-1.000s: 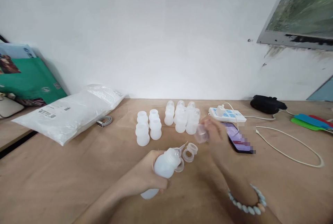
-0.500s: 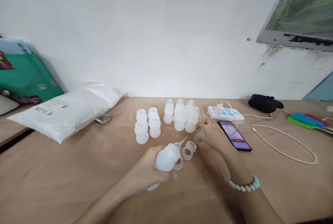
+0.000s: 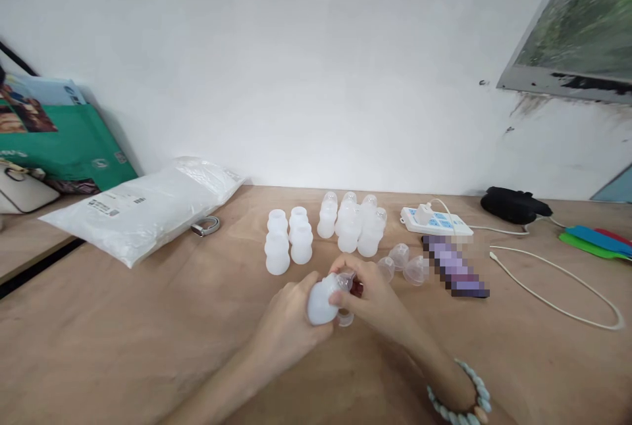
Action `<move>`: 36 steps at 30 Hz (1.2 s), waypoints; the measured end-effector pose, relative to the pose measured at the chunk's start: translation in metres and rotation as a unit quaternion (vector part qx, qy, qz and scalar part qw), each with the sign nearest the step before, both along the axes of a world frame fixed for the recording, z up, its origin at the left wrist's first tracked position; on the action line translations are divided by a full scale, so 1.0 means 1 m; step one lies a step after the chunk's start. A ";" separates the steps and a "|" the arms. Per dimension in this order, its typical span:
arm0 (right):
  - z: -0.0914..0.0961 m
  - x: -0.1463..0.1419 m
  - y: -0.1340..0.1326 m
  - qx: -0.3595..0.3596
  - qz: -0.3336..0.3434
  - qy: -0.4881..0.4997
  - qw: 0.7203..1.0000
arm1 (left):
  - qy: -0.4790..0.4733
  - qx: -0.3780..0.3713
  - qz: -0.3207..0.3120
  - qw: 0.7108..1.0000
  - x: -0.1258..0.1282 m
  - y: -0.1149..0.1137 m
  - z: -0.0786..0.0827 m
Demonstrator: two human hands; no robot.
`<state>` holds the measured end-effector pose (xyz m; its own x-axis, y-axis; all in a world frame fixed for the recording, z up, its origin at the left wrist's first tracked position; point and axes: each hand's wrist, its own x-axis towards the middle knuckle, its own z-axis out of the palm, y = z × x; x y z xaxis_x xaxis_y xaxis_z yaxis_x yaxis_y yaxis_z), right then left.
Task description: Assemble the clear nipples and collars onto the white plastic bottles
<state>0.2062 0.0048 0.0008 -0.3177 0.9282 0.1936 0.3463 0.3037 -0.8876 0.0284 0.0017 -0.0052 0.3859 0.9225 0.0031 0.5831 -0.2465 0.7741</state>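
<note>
My left hand (image 3: 286, 323) is wrapped round a small white squeeze bottle (image 3: 322, 300), held just above the wooden table (image 3: 148, 333). My right hand (image 3: 372, 297) is closed at the bottle's top, its fingers pinching a clear part there that I cannot make out. A clear ring (image 3: 344, 318) lies under the bottle's neck. Three clear dome caps (image 3: 402, 264) lie on the table just right of my hands. Behind them stand two groups of white bottles, one group (image 3: 287, 244) on the left and another group (image 3: 353, 224) on the right.
A phone (image 3: 457, 267) lies right of the caps, with a white power strip (image 3: 434, 220) and a looping cable (image 3: 557, 280) beyond. A large white plastic bag (image 3: 143, 208) and a metal ring (image 3: 206, 225) sit at the left. Coloured flat tools (image 3: 595, 242) lie far right.
My right hand left the clear cap by the phone and came back to the top of the bottle in my left hand. The loose caps now lie on the table.
</note>
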 end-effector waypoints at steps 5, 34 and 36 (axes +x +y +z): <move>-0.002 -0.006 -0.003 0.002 -0.028 0.008 1.000 | -0.081 -0.080 -0.101 0.988 -0.001 0.000 0.009; 0.020 0.024 -0.002 0.005 0.088 -0.088 0.992 | -0.064 -0.182 -0.086 0.977 -0.001 -0.001 0.011; 0.018 0.022 -0.003 -0.020 0.068 -0.100 0.993 | -0.060 -0.154 -0.098 0.981 -0.002 -0.001 0.012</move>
<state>0.2278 0.0020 0.0185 -0.4683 0.8801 0.0785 0.4748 0.3256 -0.8177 0.0266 0.0009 0.0066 0.5695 0.7952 -0.2080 0.4482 -0.0883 0.8896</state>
